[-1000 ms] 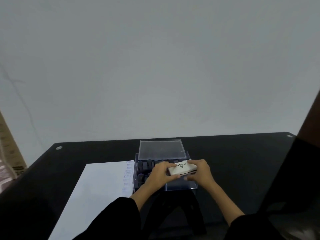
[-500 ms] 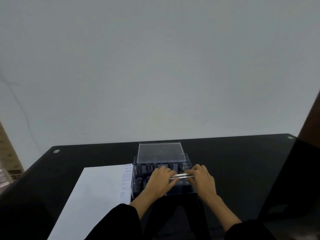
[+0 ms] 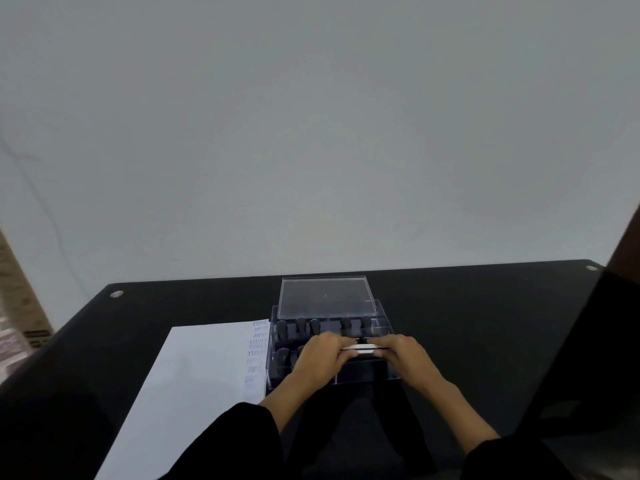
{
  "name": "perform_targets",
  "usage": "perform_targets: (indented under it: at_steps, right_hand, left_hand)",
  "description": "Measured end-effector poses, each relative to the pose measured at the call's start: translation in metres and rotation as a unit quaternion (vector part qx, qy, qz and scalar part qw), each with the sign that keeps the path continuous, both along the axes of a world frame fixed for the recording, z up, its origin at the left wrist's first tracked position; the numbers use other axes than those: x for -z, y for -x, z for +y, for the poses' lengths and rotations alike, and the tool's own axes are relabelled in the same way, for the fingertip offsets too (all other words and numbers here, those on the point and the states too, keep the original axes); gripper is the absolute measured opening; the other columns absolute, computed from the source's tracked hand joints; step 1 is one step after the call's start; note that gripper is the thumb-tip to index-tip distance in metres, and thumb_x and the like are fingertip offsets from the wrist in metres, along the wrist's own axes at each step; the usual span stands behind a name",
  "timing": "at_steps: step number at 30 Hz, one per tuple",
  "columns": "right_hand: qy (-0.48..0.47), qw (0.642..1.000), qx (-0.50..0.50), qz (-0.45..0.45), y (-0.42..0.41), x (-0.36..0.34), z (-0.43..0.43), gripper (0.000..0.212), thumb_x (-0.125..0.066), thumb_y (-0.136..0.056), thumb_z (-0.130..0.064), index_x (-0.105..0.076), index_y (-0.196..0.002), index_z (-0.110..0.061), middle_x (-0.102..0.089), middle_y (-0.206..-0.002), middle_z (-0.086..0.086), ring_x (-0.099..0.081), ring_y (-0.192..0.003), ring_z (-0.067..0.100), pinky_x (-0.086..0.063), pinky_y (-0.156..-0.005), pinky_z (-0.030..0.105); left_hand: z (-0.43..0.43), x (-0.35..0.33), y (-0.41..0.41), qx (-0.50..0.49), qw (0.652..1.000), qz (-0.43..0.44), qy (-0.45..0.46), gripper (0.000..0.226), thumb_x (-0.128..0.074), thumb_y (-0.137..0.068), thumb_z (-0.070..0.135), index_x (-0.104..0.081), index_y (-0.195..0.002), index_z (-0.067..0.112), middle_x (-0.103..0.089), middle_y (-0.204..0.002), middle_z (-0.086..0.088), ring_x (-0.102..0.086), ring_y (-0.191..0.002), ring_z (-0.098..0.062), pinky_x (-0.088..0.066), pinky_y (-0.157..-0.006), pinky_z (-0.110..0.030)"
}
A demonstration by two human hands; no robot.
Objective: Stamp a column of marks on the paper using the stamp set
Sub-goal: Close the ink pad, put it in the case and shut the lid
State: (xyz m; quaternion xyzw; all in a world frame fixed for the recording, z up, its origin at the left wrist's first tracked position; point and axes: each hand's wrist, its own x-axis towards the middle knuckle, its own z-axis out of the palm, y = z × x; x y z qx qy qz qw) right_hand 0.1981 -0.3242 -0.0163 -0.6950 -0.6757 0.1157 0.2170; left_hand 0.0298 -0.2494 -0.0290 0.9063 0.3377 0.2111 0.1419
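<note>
A clear plastic stamp box (image 3: pixel 388 332) stands on the black table (image 3: pixel 485 323), with dark stamps (image 3: pixel 301 327) upright in its rows. My left hand (image 3: pixel 322 355) and my right hand (image 3: pixel 403 353) hold a flat white ink pad case (image 3: pixel 360 348) by its two ends, low over the box's right part. Fingers of both hands curl round the case's edges. A white paper (image 3: pixel 194 386) lies left of the box, with a column of blue marks (image 3: pixel 258 348) down its right edge.
The box's clear lid (image 3: pixel 327 296) lies just behind the box. A brown cardboard carton (image 3: pixel 20 317) stands off the table's left side. A dark shape (image 3: pixel 620 323) rises at the right edge. A pale wall fills the background.
The white case was held tilted with its printed top showing; both hands have turned it flat and lowered it onto the box. The camera has dipped slightly.
</note>
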Motion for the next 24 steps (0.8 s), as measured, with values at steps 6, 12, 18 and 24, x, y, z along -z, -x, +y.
perform_targets:
  at_steps: [6,12,18,24]
  right_hand:
    - [0.022,1.0,0.007,0.018,-0.004,0.003,0.002,0.032,-0.052,-0.094,-0.015,-0.061,-0.125,-0.018,-0.066,-0.118,0.002,-0.061,-0.105,0.014,-0.044,-0.086,0.02]
    - [0.026,0.999,0.004,0.023,-0.007,0.003,0.005,0.031,-0.053,-0.094,-0.014,-0.06,-0.124,-0.017,-0.065,-0.121,0.001,-0.06,-0.109,0.011,-0.044,-0.091,0.018]
    - [-0.002,1.0,0.015,0.016,-0.007,0.012,0.002,0.027,-0.049,-0.095,-0.02,-0.066,-0.117,-0.02,-0.066,-0.116,-0.002,-0.06,-0.107,0.01,-0.047,-0.087,0.021]
    - [0.011,0.999,-0.002,-0.031,-0.005,0.013,-0.003,0.036,-0.043,-0.097,-0.037,-0.056,-0.066,-0.024,-0.063,-0.088,0.003,-0.05,-0.085,0.004,-0.041,-0.073,0.024]
  left_hand:
    - [-0.002,-0.001,-0.004,-0.017,1.0,0.014,0.02,0.033,-0.055,-0.092,0.029,-0.061,-0.124,0.023,-0.068,-0.116,0.0,-0.061,-0.105,-0.017,-0.043,-0.089,-0.026]
    - [-0.005,0.001,-0.001,-0.005,1.0,-0.005,0.011,0.029,-0.05,-0.095,0.026,-0.063,-0.121,0.022,-0.069,-0.111,0.0,-0.061,-0.101,-0.017,-0.046,-0.085,-0.026]
    - [-0.007,0.004,0.003,-0.003,1.0,0.003,0.003,0.035,-0.04,-0.099,0.027,-0.065,-0.09,0.004,-0.067,-0.092,-0.01,-0.06,-0.087,-0.023,-0.047,-0.077,-0.035]
    - [-0.011,0.008,0.005,0.014,0.998,0.055,-0.025,0.064,-0.019,-0.093,0.048,-0.067,-0.086,0.005,-0.067,-0.088,-0.006,-0.053,-0.095,-0.016,-0.044,-0.085,-0.036]
